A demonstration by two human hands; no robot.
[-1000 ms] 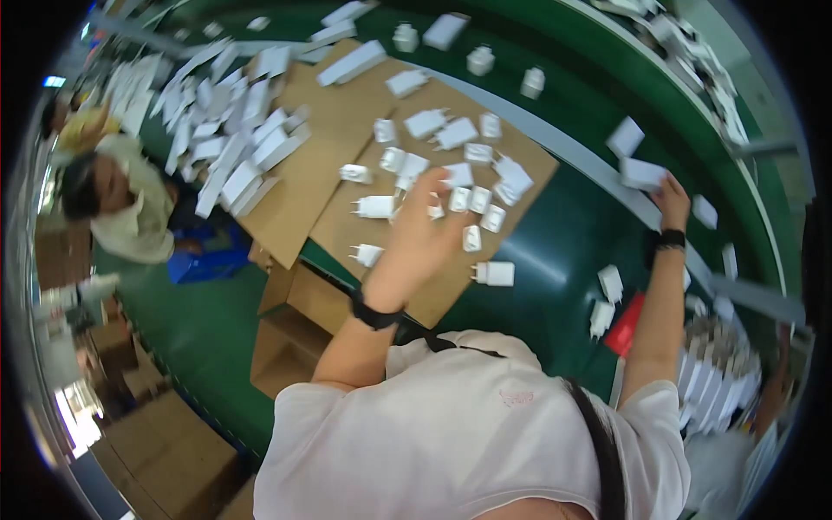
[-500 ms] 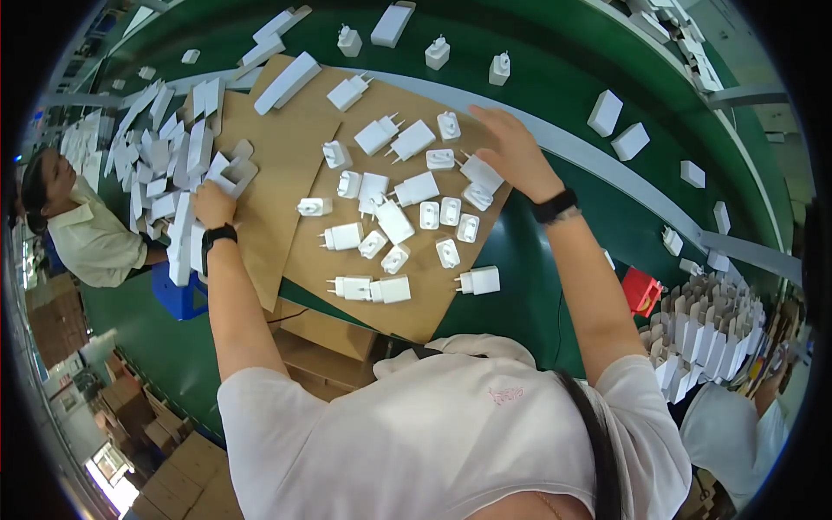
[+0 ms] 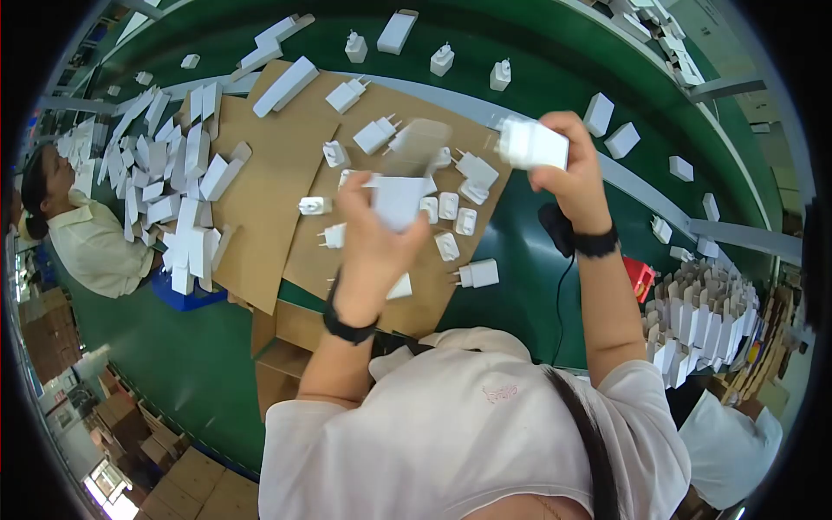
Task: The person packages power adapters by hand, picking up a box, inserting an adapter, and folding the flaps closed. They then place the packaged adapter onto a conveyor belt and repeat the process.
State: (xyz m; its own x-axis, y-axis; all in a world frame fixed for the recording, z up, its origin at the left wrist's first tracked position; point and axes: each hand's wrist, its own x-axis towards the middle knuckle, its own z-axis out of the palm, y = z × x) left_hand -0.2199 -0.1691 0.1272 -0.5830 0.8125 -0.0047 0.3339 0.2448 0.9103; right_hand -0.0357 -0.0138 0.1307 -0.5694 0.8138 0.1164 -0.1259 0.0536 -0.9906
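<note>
My left hand [image 3: 374,264] grips a small white carton [image 3: 400,199] over the middle of the cardboard sheet, its upper flap raised and blurred by motion. Off to the right, my right hand [image 3: 579,178] holds a white plug charger [image 3: 536,145] in the air, fingers and thumb around its body. The charger's far end is smeared by motion. Beneath and beyond my left hand, several white chargers [image 3: 375,136] lie scattered on the brown cardboard [image 3: 347,186]; my hand and the carton hide some. One charger [image 3: 477,273] sits at the sheet's right edge.
Many empty white cartons [image 3: 160,178] are heaped at the left, near a co-worker [image 3: 91,225]. A green belt [image 3: 329,39] beyond carries chargers and boxes. At right are a black corded object [image 3: 555,230], a red box [image 3: 640,279] and upright open cartons [image 3: 702,316].
My left hand has come right from the heap with a carton. My right hand has picked up a charger and moved right and towards me.
</note>
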